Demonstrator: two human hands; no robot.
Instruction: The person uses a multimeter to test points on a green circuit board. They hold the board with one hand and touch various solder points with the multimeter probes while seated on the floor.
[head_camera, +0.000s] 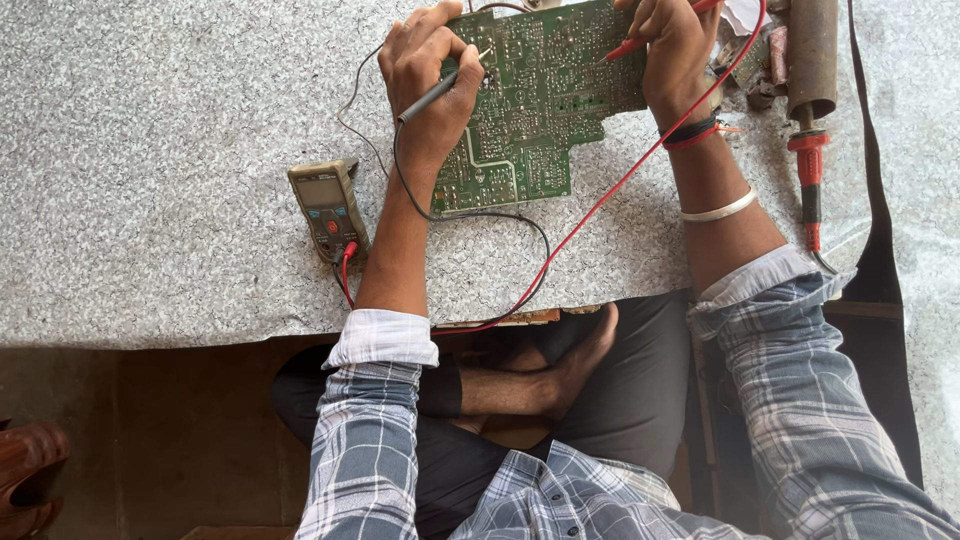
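Observation:
A green circuit board lies on the speckled grey tabletop, solder side up. My left hand grips a black test probe, its tip touching the board's left part. My right hand grips a red test probe and presses its tip on the board's upper right. A black lead and a red lead run from the probes across the table to a yellow-grey multimeter lying left of my left forearm.
A soldering iron with a red handle lies at the right beside a brown cylinder and small scraps. The table's front edge runs above my crossed legs. A brown object sits at the lower left.

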